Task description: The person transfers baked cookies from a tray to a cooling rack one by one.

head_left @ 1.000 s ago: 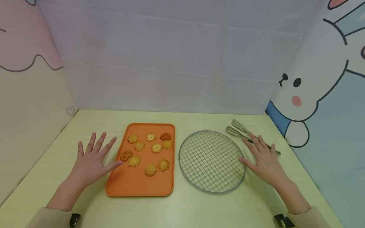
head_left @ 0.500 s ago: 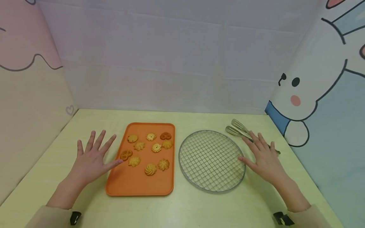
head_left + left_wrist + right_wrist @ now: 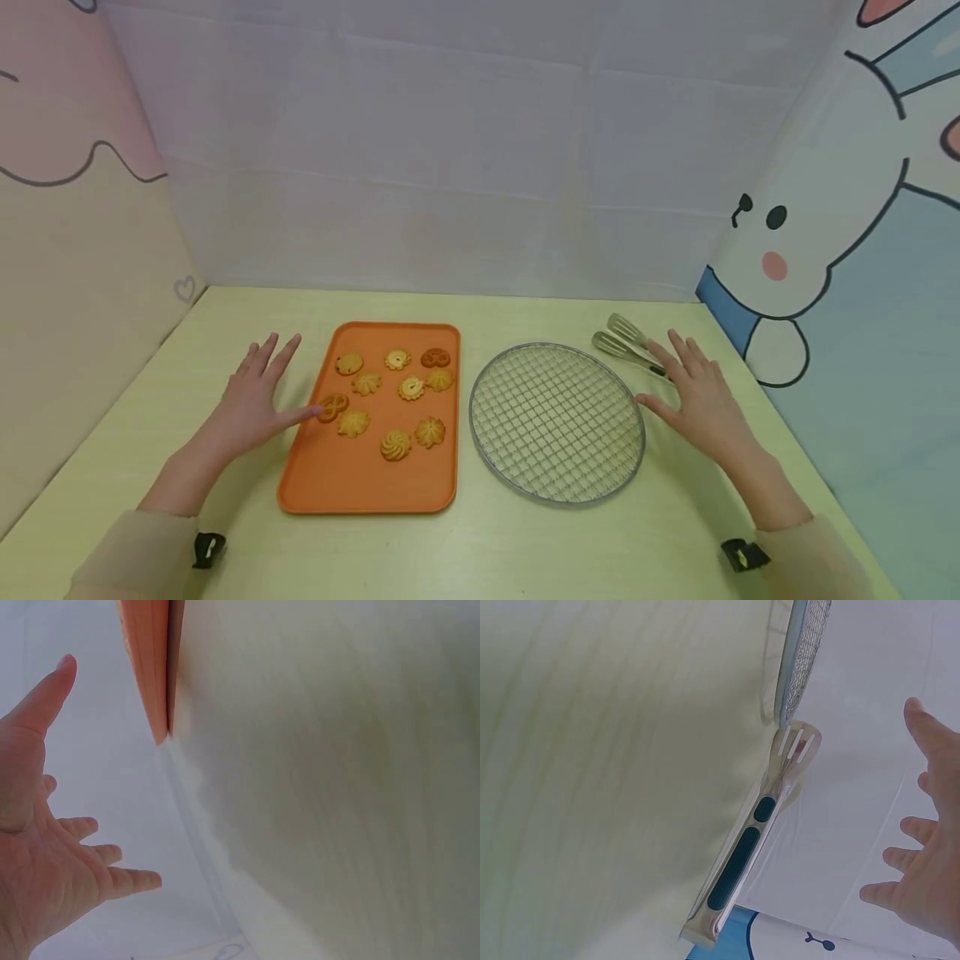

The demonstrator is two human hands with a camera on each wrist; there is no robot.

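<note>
My left hand (image 3: pixel 251 404) hovers with spread fingers at the left side of an orange tray (image 3: pixel 337 487), its thumb overlapping a pretzel-shaped cookie (image 3: pixel 333 407) in the head view. Several cookies (image 3: pixel 396 445) of different shapes lie on the tray. To the right of the tray is a round wire rack (image 3: pixel 558 425). My right hand (image 3: pixel 705 408), fingers apart, is raised beside the rack's right edge and partly hides a pair of metal tongs (image 3: pixel 626 347). The right wrist view shows these tongs (image 3: pixel 742 855) whole, with slotted ends and dark green grips. Neither hand holds anything.
The pale wooden table (image 3: pixel 517 550) is bounded by a plain whitish back wall (image 3: pixel 450 167). Side panels stand left and right, the right one printed with a cartoon rabbit (image 3: pixel 810 242). Each wrist wears a small black device (image 3: pixel 208 550) on a band.
My left hand has turned somewhat, its fingers now closer together. My right hand has shifted slightly right, its thumb moving off the rack's edge. Tray, rack and tongs stay put.
</note>
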